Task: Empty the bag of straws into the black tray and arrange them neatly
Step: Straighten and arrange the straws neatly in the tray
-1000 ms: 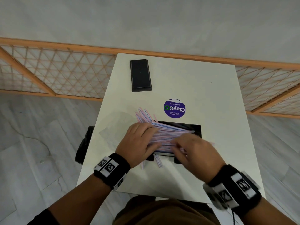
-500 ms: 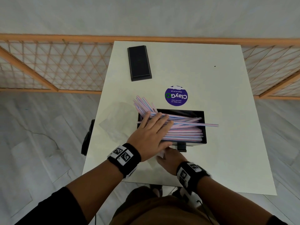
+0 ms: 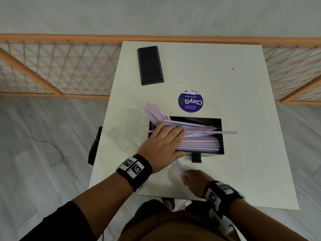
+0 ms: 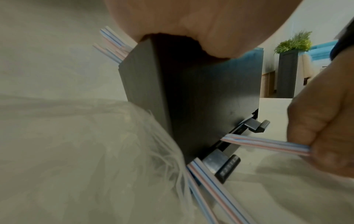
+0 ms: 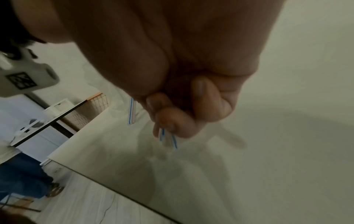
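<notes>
The black tray (image 3: 220, 136) sits at the middle of the white table, holding a pile of striped pink and blue straws (image 3: 201, 143). Several straws (image 3: 154, 112) fan out over its far left corner, and one straw (image 3: 225, 132) overhangs the right wall. My left hand (image 3: 165, 141) lies flat, fingers straight, pressing the pile at the tray's left end. My right hand (image 3: 192, 180), near the table's front edge, pinches a few straws (image 4: 268, 144) pulled from beside the tray's front wall (image 4: 210, 94). The clear plastic bag (image 3: 125, 126) lies flat left of the tray.
A black lid or second tray (image 3: 150, 65) lies at the far left of the table (image 3: 243, 171). A purple round sticker (image 3: 190, 101) is behind the tray. An orange lattice fence (image 3: 52, 66) runs behind the table. More loose straws (image 4: 210, 189) lie by the bag (image 4: 95, 144).
My right hand left the pile, reached under my left hand to the tray's front, and now draws back toward me with a few straws. My left hand stays pressed on the pile.
</notes>
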